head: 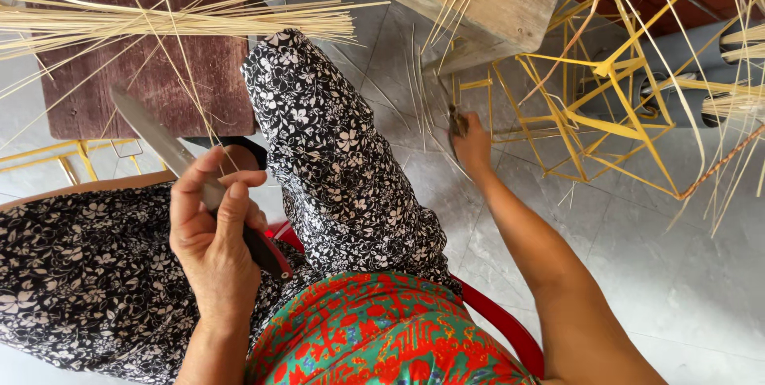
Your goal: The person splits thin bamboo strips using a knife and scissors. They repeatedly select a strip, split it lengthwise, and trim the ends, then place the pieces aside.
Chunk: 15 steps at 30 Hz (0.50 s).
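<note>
Grey tiled floor (677,273), strewn with bamboo. Nearest, over the floral lap, the left hand (211,233) is clenched on a knife (171,154), blade up. Beyond the knife, the right hand (472,144) pinches strips (454,118) beside the yellow frame (613,90); splitting likely needs one brought to the blade.

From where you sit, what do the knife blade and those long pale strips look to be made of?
The knife blade looks like dull grey metal, flat with a faint sheen. The long pale strips seem to be split bamboo or cane: thin, straw-coloured, matte and stiff, though the exact plant is unclear.
</note>
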{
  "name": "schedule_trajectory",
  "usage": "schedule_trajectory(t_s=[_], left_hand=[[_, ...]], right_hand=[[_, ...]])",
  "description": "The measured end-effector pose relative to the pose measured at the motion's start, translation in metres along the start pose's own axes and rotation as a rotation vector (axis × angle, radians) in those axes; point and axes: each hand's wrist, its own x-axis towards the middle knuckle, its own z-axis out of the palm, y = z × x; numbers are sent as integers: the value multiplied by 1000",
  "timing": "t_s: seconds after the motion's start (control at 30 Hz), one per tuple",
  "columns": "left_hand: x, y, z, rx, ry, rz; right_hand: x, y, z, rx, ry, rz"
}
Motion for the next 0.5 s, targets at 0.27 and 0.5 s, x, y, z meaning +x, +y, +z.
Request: schedule_trajectory(t_s=[0.27,0.5], left_hand=[[23,15,-37,153,-22,106],[14,12,-60,40,10,15]], right_hand=[[-36,-54,-37,331,276,-174],[88,-105,-74,532,216,22]])
